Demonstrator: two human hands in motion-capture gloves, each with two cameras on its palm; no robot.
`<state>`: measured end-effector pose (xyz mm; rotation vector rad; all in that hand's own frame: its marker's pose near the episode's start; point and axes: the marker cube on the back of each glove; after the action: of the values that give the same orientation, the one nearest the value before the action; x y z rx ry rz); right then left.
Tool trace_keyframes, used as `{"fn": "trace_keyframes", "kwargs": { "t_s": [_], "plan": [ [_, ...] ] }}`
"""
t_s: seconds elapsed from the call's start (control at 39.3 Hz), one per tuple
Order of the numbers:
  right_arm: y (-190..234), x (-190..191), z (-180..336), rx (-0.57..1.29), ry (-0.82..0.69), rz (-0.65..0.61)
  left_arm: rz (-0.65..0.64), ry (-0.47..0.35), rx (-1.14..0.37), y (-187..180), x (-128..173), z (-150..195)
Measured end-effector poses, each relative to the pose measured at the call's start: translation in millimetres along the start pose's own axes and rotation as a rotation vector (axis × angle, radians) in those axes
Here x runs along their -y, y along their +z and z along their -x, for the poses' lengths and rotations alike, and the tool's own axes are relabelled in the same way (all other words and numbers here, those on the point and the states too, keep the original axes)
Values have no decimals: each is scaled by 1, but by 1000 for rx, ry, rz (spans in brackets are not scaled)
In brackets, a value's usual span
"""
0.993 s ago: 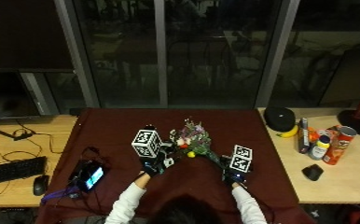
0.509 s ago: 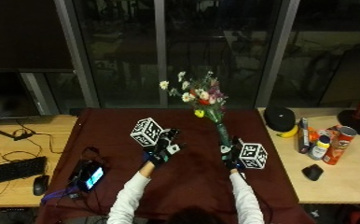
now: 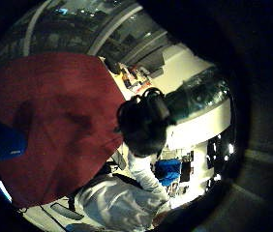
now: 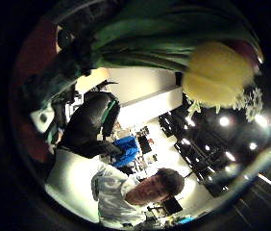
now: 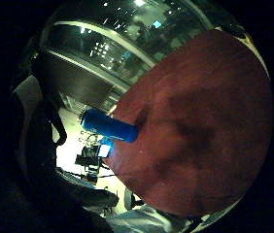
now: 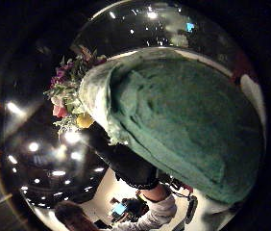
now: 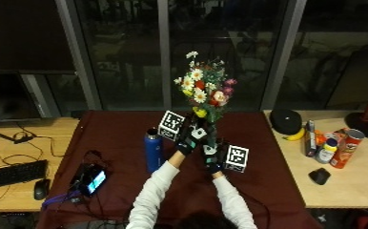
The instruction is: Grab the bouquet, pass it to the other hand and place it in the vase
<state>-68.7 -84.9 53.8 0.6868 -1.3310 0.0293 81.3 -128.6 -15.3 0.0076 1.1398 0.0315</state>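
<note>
the mixed bouquet of white, red, pink and yellow flowers with green stems [image 7: 204, 95] stands upright above the middle of the dark red cloth-covered table [image 7: 120, 138], its long axis vertical, blooms pointing up toward the windows and stems pointing down between the two gloved hands. the right hand [image 7: 211, 155] is curled round the lower stems, and the left hand [image 7: 190, 137] sits just above it against the stems near a yellow bloom; whether the left fingers actually close on the stems cannot be told, since the hands overlap in the outside view. the left thumb side palm view is filled by green stems and a yellow flower close to the palm. the stem ends are hidden behind the hands. a tall blue cylindrical bottle with a dark cap [image 7: 152, 150] stands upright on the cloth just beside the left forearm, toward the table's left edge. whether this bottle serves as the vase is unclear.
</note>
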Motion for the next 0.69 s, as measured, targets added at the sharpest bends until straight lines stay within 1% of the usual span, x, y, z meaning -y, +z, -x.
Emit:
{"fn": "trace_keyframes", "kwargs": {
  "t_s": [0.08,0.13,0.18,0.23,0.25,0.28,0.31,0.36,0.38,0.41,0.43,0.46,0.48,0.53,0.56,0.59,0.61,0.64,0.66,0.69],
  "plan": [
    [14,-10,-1,48,2,23,14,8,-53,11,5,9],
    [21,-14,-3,63,-17,34,0,16,-93,16,8,16],
    [27,-16,-4,71,-74,41,-45,24,-121,18,9,19],
    [31,-16,-5,64,-188,46,-114,55,-118,18,8,13],
    [34,-16,-6,57,-240,50,-152,102,-103,18,8,9],
    [36,-17,-6,55,-260,58,-191,177,-81,17,9,6],
    [38,-20,-5,62,-242,70,-227,274,-56,16,11,3],
    [42,-27,-4,90,-142,97,-277,461,-20,14,14,-4],
    [44,-30,-4,99,-104,111,-290,519,-10,13,15,-8],
    [45,-32,-3,98,-91,126,-297,547,-4,12,15,-10],
    [45,-33,-4,84,-103,146,-300,546,2,11,14,-11],
    [46,-34,-4,62,-134,171,-300,513,7,10,12,-11],
    [46,-35,-4,37,-172,203,-298,443,13,8,10,-10],
    [44,-37,-3,7,-216,269,-297,243,29,3,5,-7],
    [43,-39,-2,4,-215,298,-298,168,34,0,3,-7],
    [41,-40,1,6,-210,324,-299,125,33,-5,3,-9],
    [38,-40,3,7,-210,347,-300,109,29,-11,3,-14],
    [35,-39,5,1,-221,369,-302,115,24,-19,5,-21],
    [30,-36,6,-15,-246,387,-306,141,21,-28,6,-31],
    [25,-32,6,-39,-280,402,-313,185,25,-37,9,-41]
  ]
}}
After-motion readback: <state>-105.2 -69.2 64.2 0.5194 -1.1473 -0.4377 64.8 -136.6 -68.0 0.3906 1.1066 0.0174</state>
